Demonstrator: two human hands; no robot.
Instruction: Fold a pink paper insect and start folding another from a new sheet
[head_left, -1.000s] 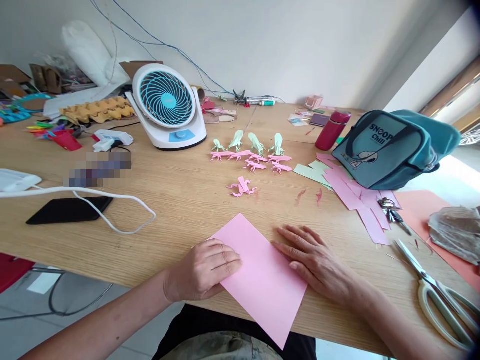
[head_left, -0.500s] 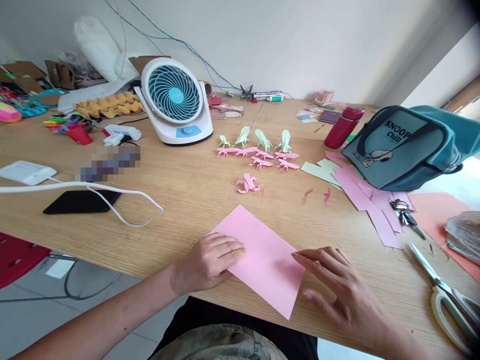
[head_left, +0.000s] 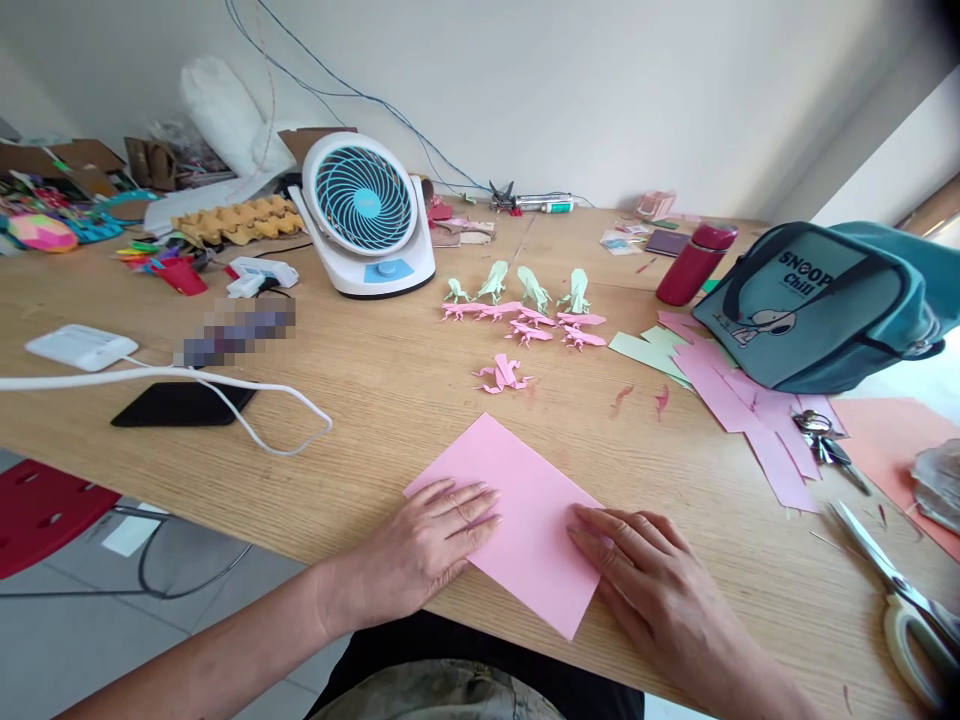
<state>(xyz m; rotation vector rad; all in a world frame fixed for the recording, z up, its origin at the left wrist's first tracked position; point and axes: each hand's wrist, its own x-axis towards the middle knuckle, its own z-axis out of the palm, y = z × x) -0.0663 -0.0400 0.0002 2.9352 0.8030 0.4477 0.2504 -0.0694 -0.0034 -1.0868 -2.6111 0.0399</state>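
A pink sheet of paper (head_left: 517,500) lies on the table in front of me, turned so that one corner points away. My left hand (head_left: 420,545) rests flat on the sheet's left part, fingers stretched out. On the right corner lie the fingertips of my right hand (head_left: 637,575), its fingers extended and close together, with the thumb side by the paper's edge. Just beyond the sheet stands a folded pink paper frog (head_left: 502,374). Farther back are several pink folded paper insects (head_left: 525,322) and green ones (head_left: 532,288).
A white fan (head_left: 364,215) stands at the back left, near a white cable (head_left: 292,388) and a black phone-like slab (head_left: 176,404). To the right are a red flask (head_left: 694,265), a teal bag (head_left: 810,300), paper offcuts (head_left: 780,465), keys (head_left: 825,440) and open scissors (head_left: 900,590).
My right hand has moved left onto the paper's right corner, its fingers now lying over it. The left hand's fingers have spread out flatter. The view has shifted slightly.
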